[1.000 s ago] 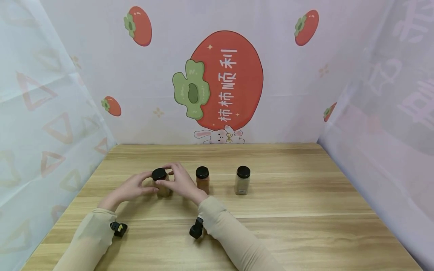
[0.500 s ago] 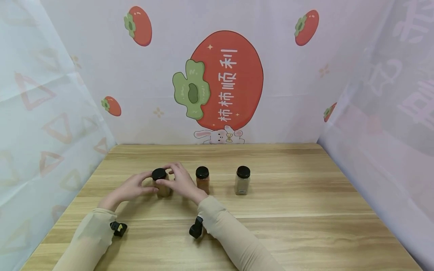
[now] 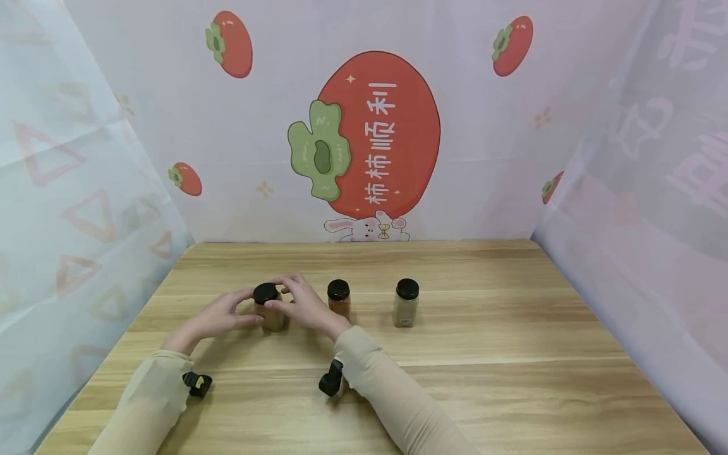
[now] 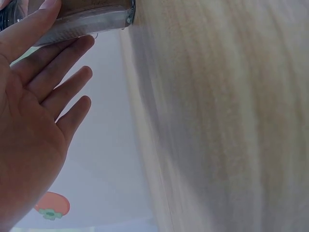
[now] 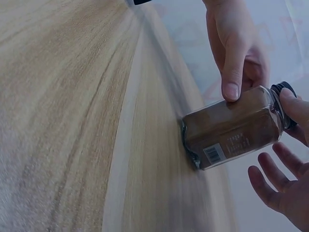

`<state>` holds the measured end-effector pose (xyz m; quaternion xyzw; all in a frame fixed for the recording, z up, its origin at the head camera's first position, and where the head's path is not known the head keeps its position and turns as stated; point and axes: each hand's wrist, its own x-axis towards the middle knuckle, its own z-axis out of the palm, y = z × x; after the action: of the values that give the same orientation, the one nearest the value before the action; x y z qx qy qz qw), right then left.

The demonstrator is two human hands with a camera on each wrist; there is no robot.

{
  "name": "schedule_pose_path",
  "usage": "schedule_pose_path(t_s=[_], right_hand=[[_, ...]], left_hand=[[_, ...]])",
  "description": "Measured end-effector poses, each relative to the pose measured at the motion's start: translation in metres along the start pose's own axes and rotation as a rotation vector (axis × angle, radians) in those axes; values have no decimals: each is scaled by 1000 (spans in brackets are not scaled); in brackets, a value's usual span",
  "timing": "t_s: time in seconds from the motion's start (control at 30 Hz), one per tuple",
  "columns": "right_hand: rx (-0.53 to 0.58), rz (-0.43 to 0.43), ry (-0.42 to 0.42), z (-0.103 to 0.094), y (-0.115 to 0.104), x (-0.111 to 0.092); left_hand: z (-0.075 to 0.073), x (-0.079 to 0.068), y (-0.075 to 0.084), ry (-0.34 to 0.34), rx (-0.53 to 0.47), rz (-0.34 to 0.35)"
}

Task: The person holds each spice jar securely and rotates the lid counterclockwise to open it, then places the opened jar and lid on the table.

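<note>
A clear glass spice jar [image 3: 273, 320] of brown powder stands upright on the table, a black lid [image 3: 266, 292] on top. My left hand [image 3: 218, 314] holds the jar's body from the left, thumb on the near side; in the left wrist view the other fingers of this left hand [image 4: 36, 106] spread out beside the glass. From the right, my right hand [image 3: 307, 308] pinches the lid between thumb and forefinger. In the right wrist view a barcode label shows on the jar [image 5: 231, 128], and the remaining right fingers [image 5: 263, 186] are held off the glass.
To the right stand two more black-lidded jars, one with orange-red powder [image 3: 339, 306] and one with pale powder [image 3: 405, 311]. The wood-grain table [image 3: 483, 379] is bounded by a printed cloth backdrop [image 3: 478, 202] behind and cloth at both sides.
The right hand has turned slightly at the lid, its thumb shifting a little to the right. The left hand keeps its hold, and the jars stay where they were.
</note>
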<state>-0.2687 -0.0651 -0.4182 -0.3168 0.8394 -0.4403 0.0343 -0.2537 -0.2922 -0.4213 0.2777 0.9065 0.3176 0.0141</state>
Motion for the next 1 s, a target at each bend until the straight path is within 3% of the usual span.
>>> schedule_pose_path(t_s=[0.47, 1.0], right_hand=[[44, 7, -11, -4, -1, -3], [-14, 65, 124, 8, -4, 1]], left_hand=[[-6, -3, -1, -19, -14, -64], [-5, -5, -1, -23, -17, -112]])
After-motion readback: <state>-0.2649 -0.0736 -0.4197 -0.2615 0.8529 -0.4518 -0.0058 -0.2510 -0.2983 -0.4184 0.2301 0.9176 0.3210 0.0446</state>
